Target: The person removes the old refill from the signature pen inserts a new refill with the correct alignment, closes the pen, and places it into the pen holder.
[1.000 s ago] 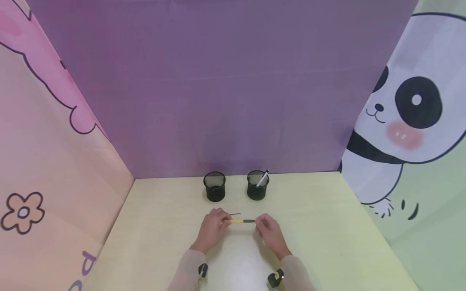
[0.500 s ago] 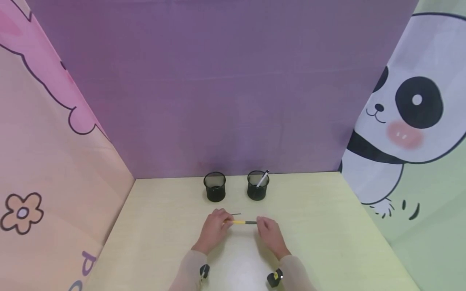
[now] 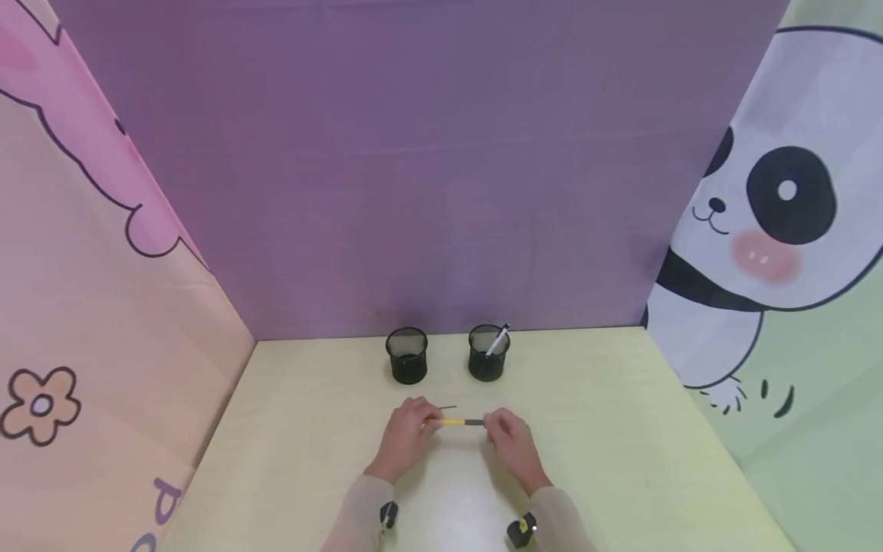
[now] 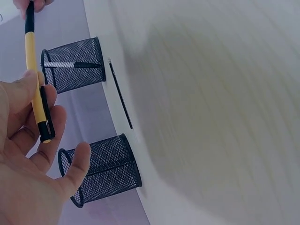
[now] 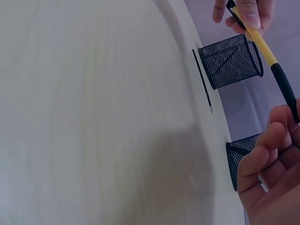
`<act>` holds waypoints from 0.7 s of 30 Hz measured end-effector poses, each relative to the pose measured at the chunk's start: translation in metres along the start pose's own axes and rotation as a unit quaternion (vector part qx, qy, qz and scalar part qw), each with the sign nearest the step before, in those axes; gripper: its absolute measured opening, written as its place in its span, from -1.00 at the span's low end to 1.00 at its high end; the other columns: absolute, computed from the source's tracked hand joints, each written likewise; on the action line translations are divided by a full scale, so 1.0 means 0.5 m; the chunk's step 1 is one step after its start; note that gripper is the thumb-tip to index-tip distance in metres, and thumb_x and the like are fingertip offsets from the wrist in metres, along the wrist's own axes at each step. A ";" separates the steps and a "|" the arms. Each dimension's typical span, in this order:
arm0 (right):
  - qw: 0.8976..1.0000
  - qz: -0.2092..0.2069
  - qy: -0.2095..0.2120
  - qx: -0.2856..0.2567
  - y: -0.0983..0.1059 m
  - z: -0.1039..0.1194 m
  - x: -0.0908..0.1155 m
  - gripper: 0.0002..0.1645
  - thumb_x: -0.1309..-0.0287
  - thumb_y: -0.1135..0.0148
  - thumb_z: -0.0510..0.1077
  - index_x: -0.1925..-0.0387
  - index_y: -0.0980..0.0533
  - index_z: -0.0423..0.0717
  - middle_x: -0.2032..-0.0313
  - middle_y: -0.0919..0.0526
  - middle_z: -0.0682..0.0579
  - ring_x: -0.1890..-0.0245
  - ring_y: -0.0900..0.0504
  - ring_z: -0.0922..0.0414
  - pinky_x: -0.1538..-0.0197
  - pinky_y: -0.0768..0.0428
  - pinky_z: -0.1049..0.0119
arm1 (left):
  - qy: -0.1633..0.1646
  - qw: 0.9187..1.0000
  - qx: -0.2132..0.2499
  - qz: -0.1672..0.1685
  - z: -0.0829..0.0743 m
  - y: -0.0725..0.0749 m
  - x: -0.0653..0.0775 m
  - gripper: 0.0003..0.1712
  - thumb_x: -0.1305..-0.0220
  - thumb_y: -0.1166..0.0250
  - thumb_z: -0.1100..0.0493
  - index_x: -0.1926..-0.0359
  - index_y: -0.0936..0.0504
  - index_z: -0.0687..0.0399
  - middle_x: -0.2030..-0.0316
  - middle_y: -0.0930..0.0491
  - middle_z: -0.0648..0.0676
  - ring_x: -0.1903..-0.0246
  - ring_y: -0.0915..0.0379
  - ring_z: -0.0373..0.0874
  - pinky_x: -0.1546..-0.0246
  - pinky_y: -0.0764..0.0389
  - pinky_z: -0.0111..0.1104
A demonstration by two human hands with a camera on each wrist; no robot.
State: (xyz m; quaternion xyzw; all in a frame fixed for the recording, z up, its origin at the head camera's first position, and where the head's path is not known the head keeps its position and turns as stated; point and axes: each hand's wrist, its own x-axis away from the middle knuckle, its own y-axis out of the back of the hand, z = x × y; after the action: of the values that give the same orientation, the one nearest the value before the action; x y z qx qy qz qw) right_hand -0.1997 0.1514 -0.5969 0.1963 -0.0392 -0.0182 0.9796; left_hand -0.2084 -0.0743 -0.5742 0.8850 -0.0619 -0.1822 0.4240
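Note:
A yellow ballpoint pen (image 3: 453, 422) with a black grip section and black clip is held level between both hands above the table. My left hand (image 3: 403, 438) pinches its yellow barrel near the clip end, thumb on one side. My right hand (image 3: 513, 448) pinches the tip of the black grip section (image 5: 282, 82), and its fingers hide the very point. Beyond the pen, a thin dark pen refill (image 4: 121, 96) with a pale tip lies on the table.
Two black mesh pen cups stand at the back of the table (image 3: 621, 429). The right cup (image 3: 486, 364) contains a white pen (image 3: 497, 340) with a black end; no pen shows in the left cup (image 3: 408, 368). A purple backdrop (image 3: 441, 192) rises behind them.
The right hand's fingers shifted slightly right, then back left at the pen's tip. The left hand moved very slightly right with the pen. The cups and refill stay in place.

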 end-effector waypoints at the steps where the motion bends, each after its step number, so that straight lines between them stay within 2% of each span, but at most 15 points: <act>1: 1.000 0.000 0.003 0.003 0.001 0.000 0.000 -0.66 -0.50 -0.10 0.00 0.26 -0.52 -0.20 0.47 -0.52 0.04 0.39 -0.47 0.08 0.29 -0.46 0.31 | 0.001 1.000 0.001 0.003 0.000 -0.001 0.000 -0.96 -0.34 -0.38 0.11 0.22 -0.74 -0.11 0.30 -0.65 -0.18 0.24 -0.41 -0.25 0.16 -0.44 -0.31; 7: 1.000 0.004 0.016 0.022 0.004 -0.004 -0.002 -0.67 -0.52 -0.08 0.01 0.38 -0.47 -0.08 0.52 -0.45 0.08 0.43 -0.44 0.09 0.32 -0.43 0.32 | 0.001 1.000 0.002 0.019 0.000 -0.002 -0.001 -0.97 -0.33 -0.38 0.14 0.23 -0.74 -0.10 0.31 -0.63 -0.18 0.24 -0.39 -0.26 0.16 -0.43 -0.31; 15: 0.998 -0.006 0.031 0.049 0.006 -0.004 0.000 -0.58 -0.53 -0.06 0.05 0.45 -0.43 -0.08 0.51 -0.43 0.08 0.45 -0.39 0.13 0.33 -0.38 0.34 | -0.003 1.000 -0.005 0.023 -0.001 -0.005 -0.001 -0.95 -0.33 -0.38 0.12 0.23 -0.75 -0.07 0.31 -0.62 -0.19 0.24 -0.37 -0.26 0.16 -0.43 -0.32; 21: 0.999 -0.010 0.017 0.046 0.006 0.000 0.003 -0.51 -0.54 -0.03 0.10 0.50 -0.41 -0.09 0.55 -0.39 0.07 0.49 -0.37 0.13 0.35 -0.37 0.34 | -0.010 1.000 -0.010 0.017 -0.002 -0.008 -0.001 -0.96 -0.33 -0.38 0.12 0.23 -0.74 -0.07 0.31 -0.62 -0.19 0.24 -0.37 -0.27 0.15 -0.44 -0.31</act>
State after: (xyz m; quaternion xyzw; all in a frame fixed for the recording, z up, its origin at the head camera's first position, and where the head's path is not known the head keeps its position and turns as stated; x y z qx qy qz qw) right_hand -0.1982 0.1543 -0.5956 0.2418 -0.0214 -0.0231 0.9698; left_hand -0.2089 -0.0710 -0.5764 0.8777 -0.0800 -0.1846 0.4349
